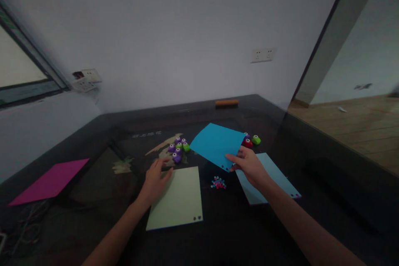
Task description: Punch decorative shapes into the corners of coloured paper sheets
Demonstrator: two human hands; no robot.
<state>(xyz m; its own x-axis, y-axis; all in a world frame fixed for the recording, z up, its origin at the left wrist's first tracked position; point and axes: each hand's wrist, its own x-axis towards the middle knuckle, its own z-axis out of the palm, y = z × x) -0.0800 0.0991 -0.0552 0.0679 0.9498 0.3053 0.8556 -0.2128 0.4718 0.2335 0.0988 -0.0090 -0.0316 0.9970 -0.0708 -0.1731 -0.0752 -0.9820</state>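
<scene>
Dim room, pale wall with sockets, and a dark glossy tabletop (237, 224) spread with craft paper. The right hand (249, 166) has a bright blue sheet (216, 143) pinched at its near corner, thumb on top and fingers (233, 158) closed underneath, the rest of the sheet lifted and tilting away over the table. It looks light and floppy, thin paper that will sag and crease if pinched hard; a grip near the edge, beside the small punched holes, suits it, and it may slide on that slick surface. Below those fingers lies a pale blue sheet (274, 174), flat. Just left of them, a little heap of punched confetti (218, 183). The left hand (156, 178) rests with fingers loosely spread, holding nothing, its palm touching the top-left corner of a pale green sheet (177, 197). Beyond its fingertips sits a cluster of purple and green punches (178, 149); more punches (251, 140) lie past the right hand. Far left, a magenta sheet (51, 181).
</scene>
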